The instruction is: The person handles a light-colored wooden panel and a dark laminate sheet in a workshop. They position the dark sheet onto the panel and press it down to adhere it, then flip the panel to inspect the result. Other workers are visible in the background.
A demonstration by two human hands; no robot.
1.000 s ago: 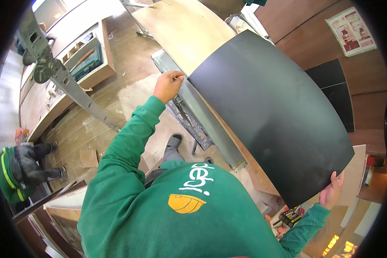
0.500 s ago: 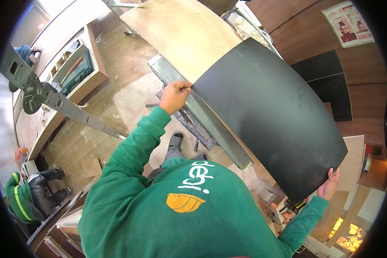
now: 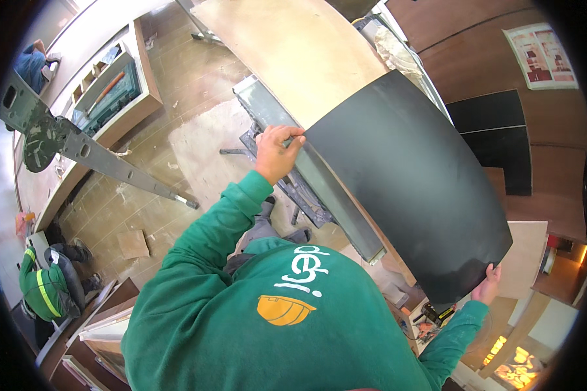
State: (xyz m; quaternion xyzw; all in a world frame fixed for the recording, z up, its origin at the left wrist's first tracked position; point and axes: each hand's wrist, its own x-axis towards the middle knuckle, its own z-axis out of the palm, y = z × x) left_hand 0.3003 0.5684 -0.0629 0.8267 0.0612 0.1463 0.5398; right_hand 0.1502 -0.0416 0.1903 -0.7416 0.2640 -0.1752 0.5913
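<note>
A large black panel [image 3: 411, 182] lies over a light wooden board [image 3: 293, 52], its far edge running across the board's surface. At the panel's left corner, my left hand [image 3: 278, 153] pinches the edge between thumb and fingers. My right hand [image 3: 487, 285] grips the near right edge, its thumb on the black face and the other fingers partly hidden beneath. A long grey metal beam [image 3: 319, 176] runs under the left side of the board, on a dark folding support [image 3: 306, 195].
A metal ladder leg [image 3: 111, 163] slants in at left. Beyond it a wooden tray [image 3: 147, 85] holds a green toolbox [image 3: 120, 98]. A person in a green top [image 3: 45, 287] bends at lower left. Dark panels [image 3: 492, 143] lean at right; tools [image 3: 430, 316] lie beneath the black panel.
My left hand has shifted slightly right in the picture, still at the panel's corner. My right hand and the panel's near end have moved a little left. The view has also shifted.
</note>
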